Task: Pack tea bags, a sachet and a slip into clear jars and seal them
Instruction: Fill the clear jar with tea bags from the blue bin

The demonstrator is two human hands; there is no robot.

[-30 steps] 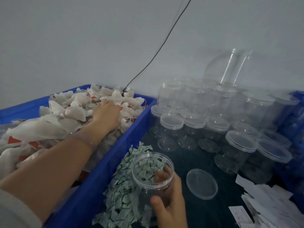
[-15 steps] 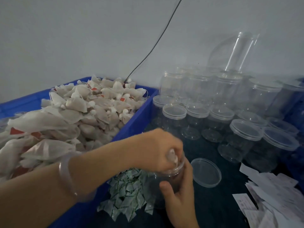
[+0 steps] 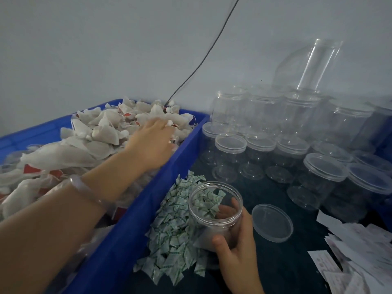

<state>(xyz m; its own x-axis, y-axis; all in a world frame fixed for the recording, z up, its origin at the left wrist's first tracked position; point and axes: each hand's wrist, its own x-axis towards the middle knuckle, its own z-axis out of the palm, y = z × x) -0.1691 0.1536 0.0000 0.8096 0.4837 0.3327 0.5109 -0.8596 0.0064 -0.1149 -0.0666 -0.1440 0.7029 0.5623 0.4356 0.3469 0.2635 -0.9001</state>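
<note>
My right hand (image 3: 235, 249) grips an open clear jar (image 3: 214, 200) at the front of the dark table, thumb on its near side. Something pale, apparently tea bags, lies in the jar's bottom. Its loose lid (image 3: 272, 222) lies flat just to the right. My left hand (image 3: 152, 143) rests palm down on the heap of white tea bags (image 3: 101, 132) in the blue bin (image 3: 148, 206), its fingertips buried among the bags. A pile of green-and-white sachets (image 3: 171, 240) lies between the bin and the jar. Paper slips (image 3: 356, 251) are spread at the front right.
Several lidded clear jars (image 3: 231, 158) stand in rows behind the open jar, with taller ones (image 3: 263, 111) stacked toward the wall. A black cable (image 3: 203, 58) hangs down the wall to the bin's far corner. A blue crate edge (image 3: 384, 145) shows at the right.
My left hand left the jar's mouth and went back up and left onto the tea bag heap. The right hand kept hold of the jar.
</note>
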